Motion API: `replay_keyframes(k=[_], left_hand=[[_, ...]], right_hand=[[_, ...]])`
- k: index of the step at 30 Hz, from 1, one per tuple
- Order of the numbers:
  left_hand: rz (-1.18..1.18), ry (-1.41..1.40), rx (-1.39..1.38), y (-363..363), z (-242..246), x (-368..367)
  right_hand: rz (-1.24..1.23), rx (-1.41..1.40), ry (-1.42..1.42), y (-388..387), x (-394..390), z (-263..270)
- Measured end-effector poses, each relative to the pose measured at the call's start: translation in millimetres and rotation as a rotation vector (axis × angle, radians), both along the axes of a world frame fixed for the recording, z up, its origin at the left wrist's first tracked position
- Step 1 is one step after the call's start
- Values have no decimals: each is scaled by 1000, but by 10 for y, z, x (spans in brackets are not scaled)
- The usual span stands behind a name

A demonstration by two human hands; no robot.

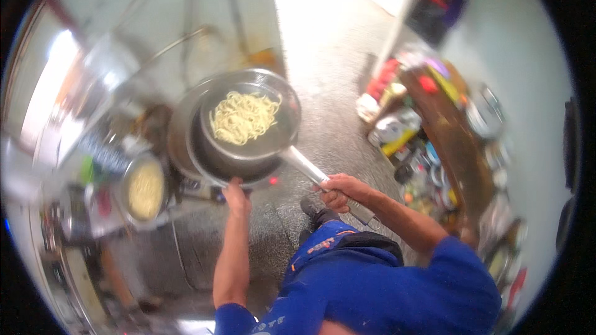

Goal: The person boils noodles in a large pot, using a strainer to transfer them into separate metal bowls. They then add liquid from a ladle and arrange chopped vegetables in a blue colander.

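My right hand (342, 191) is closed around the flat metal handle (305, 165) of a round, long-handled pan or strainer; blur hides which. A heap of pale noodles (245, 117) lies in it. Directly under it is a wide, dark-inside metal bowl or pot (233, 167), partly covered by the pan. My left hand (238, 197) grips the near rim of that vessel, with the fingers hidden beneath. Another large round metal pot (177, 135) shows behind, at the left, mostly covered.
At the left, a metal bowl (145, 190) of pale noodles stands on a cluttered counter. A long brown wooden board (454, 144) runs along the right wall, with several bags, cans and bottles around it. Grey speckled floor (335, 97) leads to a bright opening ahead.
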State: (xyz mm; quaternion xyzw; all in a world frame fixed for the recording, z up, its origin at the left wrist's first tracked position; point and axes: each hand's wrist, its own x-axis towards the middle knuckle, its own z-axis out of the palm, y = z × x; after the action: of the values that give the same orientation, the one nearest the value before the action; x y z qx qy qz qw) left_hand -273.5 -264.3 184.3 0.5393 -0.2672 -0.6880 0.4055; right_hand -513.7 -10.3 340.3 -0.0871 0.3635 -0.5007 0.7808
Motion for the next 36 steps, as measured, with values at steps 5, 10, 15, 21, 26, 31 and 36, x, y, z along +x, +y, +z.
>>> replay_keyframes(k=[5,10,15,21,26,31,36], left_hand=[[-351,153,117,1109,-151,-713],[-727,125,-104,2315,-122,-1456],[-1031,241,-132,3863,-251,-2183],[-1226,170,-4,5740,-28,-3237],[-1061,212,361,6925,584,-3689],[-1079,201,293,6992,485,-3708],[-1096,70,15,6353,260,-3323]], right_hand=[[-323,-40,56,1756,135,164],[-700,-8,225,3557,289,145],[-1036,87,316,5628,464,183],[-1474,391,438,7878,314,496],[-1655,846,660,9431,-149,-24],[-1271,1351,1009,10500,-572,-888],[-1001,1845,1342,10713,-604,-1281]])
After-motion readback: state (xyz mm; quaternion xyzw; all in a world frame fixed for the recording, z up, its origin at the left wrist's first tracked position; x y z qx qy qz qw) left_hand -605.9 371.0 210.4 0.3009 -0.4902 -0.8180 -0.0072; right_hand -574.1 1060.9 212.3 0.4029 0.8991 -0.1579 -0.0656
